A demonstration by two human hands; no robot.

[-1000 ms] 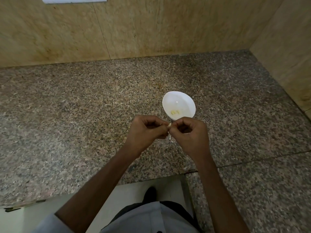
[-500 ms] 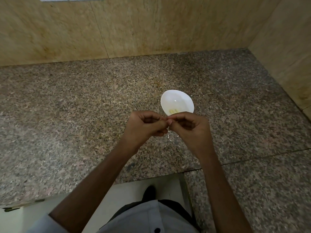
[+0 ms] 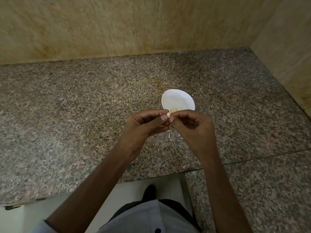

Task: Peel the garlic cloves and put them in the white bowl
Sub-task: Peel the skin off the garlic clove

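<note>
A small white bowl stands on the speckled granite counter, with a few pale peeled garlic cloves lying in its near side. Just in front of the bowl, my left hand pinches a small pale garlic clove between thumb and fingertips. My right hand meets it from the right, its thumb and forefinger pinching at the same clove. Both hands hover above the counter, and their knuckles hide the bowl's near rim.
Bits of papery garlic skin lie on the counter under my hands. Beige tiled walls close the counter at the back and on the right. The counter's front edge runs just before my body, with the floor and my shoe below.
Both hands have stayed together at the clove and shifted slightly toward the bowl, now covering its near rim. More of the clove shows above my left thumb.
</note>
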